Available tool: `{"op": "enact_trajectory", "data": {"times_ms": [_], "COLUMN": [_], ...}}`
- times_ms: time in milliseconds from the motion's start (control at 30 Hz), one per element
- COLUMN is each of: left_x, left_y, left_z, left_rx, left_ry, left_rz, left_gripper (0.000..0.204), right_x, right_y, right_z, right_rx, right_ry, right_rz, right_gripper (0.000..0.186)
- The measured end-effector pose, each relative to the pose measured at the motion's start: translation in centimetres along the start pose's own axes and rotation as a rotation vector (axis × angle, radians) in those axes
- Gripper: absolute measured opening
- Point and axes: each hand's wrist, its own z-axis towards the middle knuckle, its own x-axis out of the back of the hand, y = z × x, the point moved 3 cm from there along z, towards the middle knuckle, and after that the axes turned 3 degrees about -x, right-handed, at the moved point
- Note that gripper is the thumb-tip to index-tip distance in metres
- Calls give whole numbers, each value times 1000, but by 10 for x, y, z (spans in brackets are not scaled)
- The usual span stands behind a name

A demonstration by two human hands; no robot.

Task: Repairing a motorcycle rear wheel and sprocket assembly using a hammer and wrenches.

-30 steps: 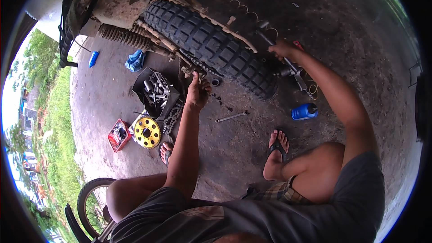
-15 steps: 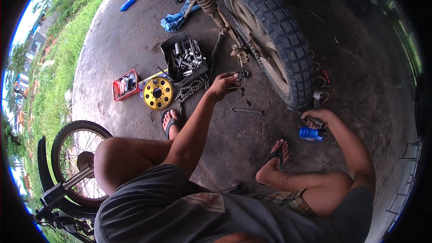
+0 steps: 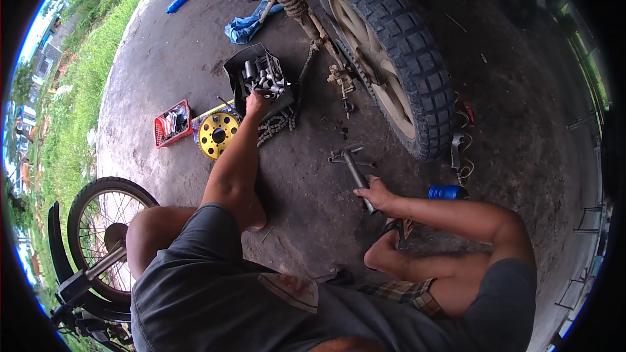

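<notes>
My left hand (image 3: 257, 102) reaches over the near edge of a black open-topped tool bin (image 3: 285, 99), at the sockets and wrenches (image 3: 264, 75) heaped in it. Its fingertips are hidden among the metal, so their grip does not show. My right hand (image 3: 377, 195) is closed round the lower handle of a grey metal hammer (image 3: 357, 173), its head pointing away from me. Beneath that head, a wrench (image 3: 363, 163) lies on the floor, partly covered. A yellow sprocket (image 3: 218, 135) lies left of my left forearm, beside a dark chain (image 3: 277, 128).
A motorcycle's knobby rear wheel (image 3: 417, 72) stands ahead on the right. Beside it lies a blue can (image 3: 447, 192). A red basket (image 3: 173, 124) sits left of the sprocket; a blue cloth (image 3: 244, 28) and blue bottle (image 3: 176, 3) lie farther off. A spoked wheel (image 3: 107, 234) stands at my left.
My left hand has gone from beside the chain area to the tool bin. My right hand has brought the hammer from near the blue can leftward, over the wrench.
</notes>
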Motion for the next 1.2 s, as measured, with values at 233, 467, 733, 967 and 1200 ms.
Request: {"op": "enact_trajectory", "data": {"times_ms": [233,467,733,967,1200], "left_x": [-4,16,110,146,108], "left_y": [-4,28,112,233,247], "left_z": [17,-3,-51,-124,-139], "left_rx": [-48,-176,-454,-879,-562], "left_ry": [-174,-73,674,303,125], "left_rz": [268,334,-284,-499,-1046], "left_gripper": [34,34,28,26,37], "right_x": [-9,-24,-27,-54,-60], "right_y": [-19,-17,-129,-245,-200], "right_z": [37,39,29,48,21], "right_rx": [110,173,464,807,916], "right_ry": [-210,-327,67,579,927], "right_rz": [-492,-829,-798,-488,71], "right_gripper": [85,73,68,55,22]}}
